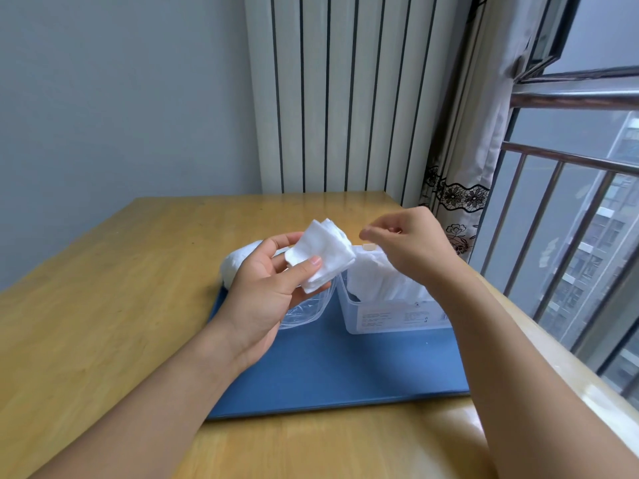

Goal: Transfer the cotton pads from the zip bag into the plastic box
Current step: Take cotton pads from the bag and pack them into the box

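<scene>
Left hand [266, 281] pinches a cotton pads [320, 259] stack — thumb on top — beside the plastic box [390, 314]; right hand [411, 243], fingers curled, grip apparently empty, hovers above it.

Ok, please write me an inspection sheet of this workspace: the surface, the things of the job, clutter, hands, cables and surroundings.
Surface: wooden table with a blue mat on it.
Job's things: clear plastic box on the mat, cotton pads standing inside it; zip bag to its left, partly hidden by the left hand; a stack of pads held above it.
Clutter: a white bundle behind the left hand, cannot tell what it is.
Hands: left hand grips the stack; right hand over the box, fingertips pinched, nothing clearly held.
Cables: nothing seen.
Surroundings: radiator, curtain, barred window.
</scene>
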The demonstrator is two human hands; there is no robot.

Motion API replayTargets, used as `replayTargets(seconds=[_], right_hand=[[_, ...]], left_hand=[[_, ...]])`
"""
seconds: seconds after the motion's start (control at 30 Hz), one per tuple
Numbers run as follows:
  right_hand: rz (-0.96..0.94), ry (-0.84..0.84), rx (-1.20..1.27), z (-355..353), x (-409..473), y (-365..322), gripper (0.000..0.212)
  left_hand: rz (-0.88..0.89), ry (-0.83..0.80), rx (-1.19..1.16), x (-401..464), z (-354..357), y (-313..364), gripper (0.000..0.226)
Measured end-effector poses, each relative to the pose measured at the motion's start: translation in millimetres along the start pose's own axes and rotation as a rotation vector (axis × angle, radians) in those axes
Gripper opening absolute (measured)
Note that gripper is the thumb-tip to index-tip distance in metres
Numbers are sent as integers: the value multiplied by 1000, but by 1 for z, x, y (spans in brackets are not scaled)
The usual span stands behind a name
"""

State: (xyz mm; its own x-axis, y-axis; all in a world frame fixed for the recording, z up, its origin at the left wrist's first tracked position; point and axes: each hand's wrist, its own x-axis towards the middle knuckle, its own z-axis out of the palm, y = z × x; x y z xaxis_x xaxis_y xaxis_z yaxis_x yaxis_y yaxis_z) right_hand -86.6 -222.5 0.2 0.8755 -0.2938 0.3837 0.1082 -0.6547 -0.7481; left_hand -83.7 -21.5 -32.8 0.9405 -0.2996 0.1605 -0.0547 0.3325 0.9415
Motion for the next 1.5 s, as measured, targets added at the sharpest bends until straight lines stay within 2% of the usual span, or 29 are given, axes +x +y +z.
replayTargets(seconds=[0.03, 0.1, 0.13, 0.2, 0.3, 0.4, 0.53, 0.63, 0.77, 0.87, 0.93, 1.0, 1.03, 1.13, 1.2, 1.3, 1.5], right_hand=[[19, -53, 132, -2, -2, -5, 28], [53, -265, 397, -6, -7, -15, 55], [45, -368, 451, -5, -11, -19, 62], [-16, -467, 421, 1, -18, -23, 53], [6, -414, 380, 12, -20, -22, 30], [48, -438, 390, 13, -18, -21, 30], [31, -450, 317, 10, -19, -20, 16], [48, -433, 300, 12, -17, -18, 27], [65, -163, 355, 11, -10, -14, 38], [54, -1, 222, 3, -5, -7, 42], [64, 21, 97, 0, -3, -2, 43], [84, 21, -10, 1, 0, 4, 45], [76, 34, -75, 4, 1, 7, 45], [23, 103, -257, 12, 1, 12, 39], [10, 130, -330, 14, 1, 13, 36], [14, 130, -412, 12, 1, 12, 33], [-57, 44, -406, 22, -4, 7, 33]], left_hand=[[3, 4, 8, 0, 0, 0, 37], [10, 11, 25, 0, 0, -1, 37], [13, 10, 32, 0, 0, -1, 37], [21, -10, 52, 0, 0, -2, 37], [57, -59, 123, -2, -1, -2, 35], [90, -65, 180, -1, -2, -3, 35], [127, -20, 291, 1, -5, -8, 47], [128, -13, 308, 1, -6, -9, 49], [142, 3, 177, -2, 2, -4, 43], [330, 68, 322, -4, 1, -1, 32], [604, 78, 609, -4, -4, 0, 19], [883, 2, 923, -3, -8, -3, 9], [953, -66, 1031, -2, -9, -6, 8], [859, -312, 1194, -2, -10, -16, 18], [752, -400, 1272, -4, -11, -21, 32], [647, -444, 1326, -2, -13, -24, 43], [641, -487, 1212, 0, -11, -29, 34]])
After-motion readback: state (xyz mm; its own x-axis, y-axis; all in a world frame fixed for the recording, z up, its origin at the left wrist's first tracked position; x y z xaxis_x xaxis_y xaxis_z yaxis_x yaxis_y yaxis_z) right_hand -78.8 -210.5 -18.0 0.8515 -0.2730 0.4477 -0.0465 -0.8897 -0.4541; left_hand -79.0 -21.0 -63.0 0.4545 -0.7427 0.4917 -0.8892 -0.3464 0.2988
